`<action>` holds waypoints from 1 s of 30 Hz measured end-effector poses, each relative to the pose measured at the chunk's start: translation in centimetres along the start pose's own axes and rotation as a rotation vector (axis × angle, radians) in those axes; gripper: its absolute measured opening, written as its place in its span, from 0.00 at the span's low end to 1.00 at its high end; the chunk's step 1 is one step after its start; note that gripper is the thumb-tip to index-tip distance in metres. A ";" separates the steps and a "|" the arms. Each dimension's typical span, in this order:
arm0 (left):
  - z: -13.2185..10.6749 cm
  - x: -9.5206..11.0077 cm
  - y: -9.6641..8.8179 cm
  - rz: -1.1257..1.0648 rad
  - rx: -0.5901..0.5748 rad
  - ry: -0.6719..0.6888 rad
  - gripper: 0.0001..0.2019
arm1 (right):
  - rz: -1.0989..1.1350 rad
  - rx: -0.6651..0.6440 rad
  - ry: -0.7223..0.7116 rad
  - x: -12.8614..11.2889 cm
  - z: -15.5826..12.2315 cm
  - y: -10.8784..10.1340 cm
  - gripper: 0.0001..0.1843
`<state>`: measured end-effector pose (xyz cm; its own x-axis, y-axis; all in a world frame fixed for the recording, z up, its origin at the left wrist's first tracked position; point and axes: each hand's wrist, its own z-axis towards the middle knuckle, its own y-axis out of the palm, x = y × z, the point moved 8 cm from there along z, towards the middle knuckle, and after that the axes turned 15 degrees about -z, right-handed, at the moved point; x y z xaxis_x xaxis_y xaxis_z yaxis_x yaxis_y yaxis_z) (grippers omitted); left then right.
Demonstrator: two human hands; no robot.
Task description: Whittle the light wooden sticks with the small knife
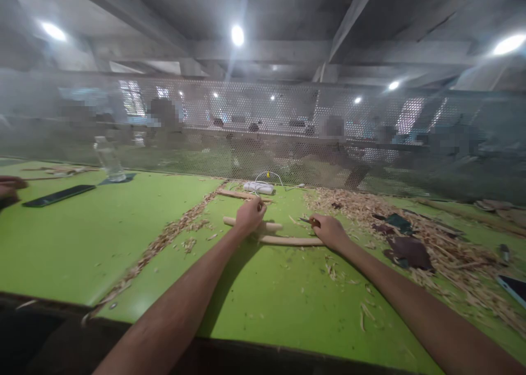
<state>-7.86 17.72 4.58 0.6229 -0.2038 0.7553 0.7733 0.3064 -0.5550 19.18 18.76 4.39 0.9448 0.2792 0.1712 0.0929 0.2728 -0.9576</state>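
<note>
1. head view, left hand (249, 215): fingers are curling inward above the short wooden stick (273, 226); cannot tell if they are pinching anything or touching the stick.
2. head view, right hand (330, 231): fingers are closing on a small knife (304, 219), its dark tip pointing toward the left hand.
3. head view, wood: the short stick is lying on the green table (164, 276), running under the left hand; the longer curved stick (291, 241) is lying just nearer the person, its right end reaching the right hand. a third stick (230, 193) is lying farther back, near the white power strip (258, 188).
4. head view, around: wood shavings (349, 205) are piling up on the right, partly under dark scraps (411, 253); another person's hand (10, 189) is showing at the left edge, near a phone (59, 196).
5. risks, my judgement: the knife is facing the left hand, so a slip could be cutting fingers. round sticks could be rolling if nothing is pinning them. loose shavings could be making them slide.
</note>
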 end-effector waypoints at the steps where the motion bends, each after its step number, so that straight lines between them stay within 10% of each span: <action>1: 0.1 -0.5 0.2 0.023 -0.022 -0.023 0.10 | -0.004 -0.003 -0.007 -0.1 0.0 0.0 0.17; 30: -0.2 -1.4 1.5 0.328 -0.126 0.028 0.18 | 0.082 -0.100 -0.005 -0.4 -0.3 0.1 0.16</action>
<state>-7.54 18.32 2.63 0.8424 -0.1398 0.5204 0.5387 0.2431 -0.8067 18.89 18.43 4.14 0.9489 0.3017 0.0921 0.0465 0.1552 -0.9868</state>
